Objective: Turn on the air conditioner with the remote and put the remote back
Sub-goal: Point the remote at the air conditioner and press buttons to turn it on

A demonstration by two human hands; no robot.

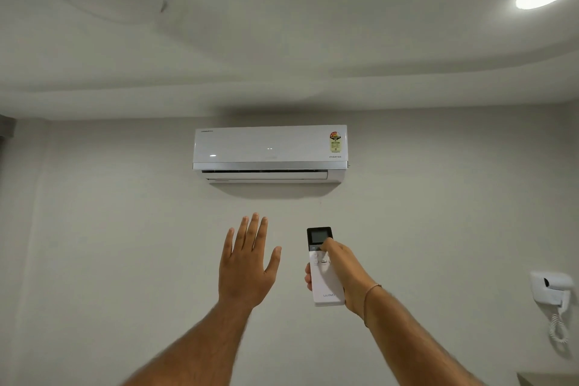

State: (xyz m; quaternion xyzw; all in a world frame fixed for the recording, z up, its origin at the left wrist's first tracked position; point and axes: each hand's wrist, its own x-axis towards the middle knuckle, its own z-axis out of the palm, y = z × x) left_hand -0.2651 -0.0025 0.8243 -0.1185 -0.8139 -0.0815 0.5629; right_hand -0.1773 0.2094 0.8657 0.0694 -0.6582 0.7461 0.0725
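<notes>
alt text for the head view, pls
The right hand holds a white remote upright, thumb on its buttons, aimed at a wall-mounted air conditioner above. The left hand is raised beside it, open and empty. A wall-mounted hair dryer with a coiled cord hangs at far right.

The pale wall [125,229] carries a white air conditioner [270,152] above the fingers and a corded white hair dryer [553,291] to their right.
</notes>
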